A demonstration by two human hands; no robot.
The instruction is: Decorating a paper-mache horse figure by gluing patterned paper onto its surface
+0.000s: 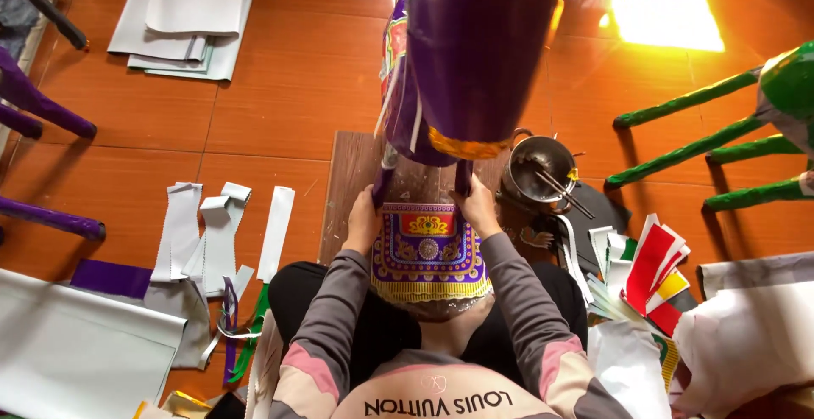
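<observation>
The orange-brown tiled floor (288, 71) fills the view, with a bright patch of light at the upper right. Large white sheets (182, 12) lie stacked at the upper left, and another big white sheet (76, 351) lies at the lower left. A purple paper-covered figure (471, 46) rises close to the camera at the top centre, with a gold band along its lower edge and two thin purple legs reaching down to a brown wooden board (352, 181) on the floor. Green paper-covered legs (695, 143) of another figure enter from the right, and purple legs (42, 105) of a third from the left.

On the board, in front of the person's lap, lies a printed paper panel (428, 254) in purple, yellow and red. The left hand (365, 220) sits at the panel's left edge, its fingers closed around the figure's left purple leg. The right hand (476, 207) sits at the panel's upper right corner, its fingers wrapped on the right purple leg.

A metal pot (541, 169) with sticks in it stands just right of the board. White paper strips (216, 232) lie to the left, and coloured paper pieces (657, 270) in red, yellow and green lie to the right. A small pair of scissors (227, 321) lies by the strips.
</observation>
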